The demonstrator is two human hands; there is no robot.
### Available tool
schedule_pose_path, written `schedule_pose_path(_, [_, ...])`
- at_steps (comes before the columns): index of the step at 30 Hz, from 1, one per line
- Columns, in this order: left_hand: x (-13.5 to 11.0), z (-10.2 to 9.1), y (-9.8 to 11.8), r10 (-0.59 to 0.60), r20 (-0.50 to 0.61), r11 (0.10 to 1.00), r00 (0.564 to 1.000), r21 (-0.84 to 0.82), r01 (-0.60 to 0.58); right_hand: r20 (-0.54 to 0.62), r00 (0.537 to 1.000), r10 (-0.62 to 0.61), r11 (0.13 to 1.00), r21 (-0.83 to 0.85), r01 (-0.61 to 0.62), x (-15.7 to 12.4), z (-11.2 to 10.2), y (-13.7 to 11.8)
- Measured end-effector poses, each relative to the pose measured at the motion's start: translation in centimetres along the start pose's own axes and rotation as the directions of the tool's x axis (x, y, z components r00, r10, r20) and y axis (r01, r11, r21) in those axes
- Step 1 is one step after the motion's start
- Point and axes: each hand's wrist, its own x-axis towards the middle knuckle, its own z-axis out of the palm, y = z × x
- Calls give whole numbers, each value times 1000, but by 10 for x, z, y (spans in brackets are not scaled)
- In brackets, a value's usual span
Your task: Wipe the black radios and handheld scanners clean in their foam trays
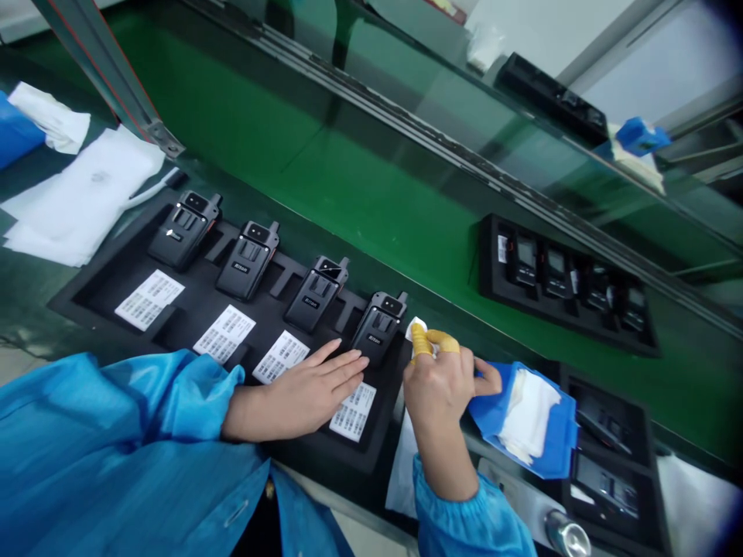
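My left hand (316,391) lies flat with its fingers stretched out, over a label sheet (353,414) and the lower end of the rightmost black handheld radio (378,329). Several such radios lie face down in a black foam tray (232,251), each with a white barcode label sheet (224,333) below it. Just right of the tray, my right hand (441,379), wearing yellow finger cots, is closed on a small white wipe (416,326). Part of the wipe is hidden by the fingers. Beside this hand stands a blue box (569,437) with folded white wipes (529,414).
A green conveyor belt (371,186) runs behind the tray, carrying another tray of radios (491,271). At right are a third black tray (650,480) and a metal-topped bottle (567,534). White sheets (87,193) lie at left by a metal post (110,70).
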Motion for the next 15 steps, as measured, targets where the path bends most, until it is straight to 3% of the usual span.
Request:
schedule_pose_path(4, [1, 2, 0, 4, -28, 1000, 1000, 2, -4, -30, 999, -23, 997, 73, 25, -13, -12, -12])
schedule_pose_path(9, [2, 5, 1, 6, -42, 1000, 999, 24, -5, 19, 995, -95, 980, 178, 90, -17, -11, -34])
schedule_pose_path(15, [3, 2, 1, 11, -33, 1000, 999, 9, -10, 28, 993, -114, 981, 162, 108, -17, -10, -36])
